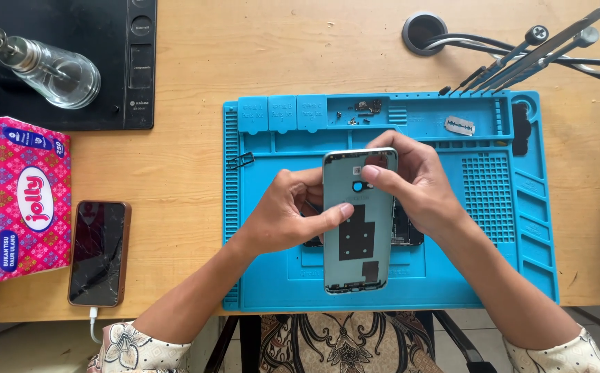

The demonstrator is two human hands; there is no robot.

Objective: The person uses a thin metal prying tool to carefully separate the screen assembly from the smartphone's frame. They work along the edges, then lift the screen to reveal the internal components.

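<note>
Both hands' fingers (345, 209) pinch the phone back cover (357, 228) (inner side up) between them.

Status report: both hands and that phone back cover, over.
Left hand and right hand both grip the phone back cover, inner side up. It is held above the blue repair mat. Nothing blocks it.
</note>
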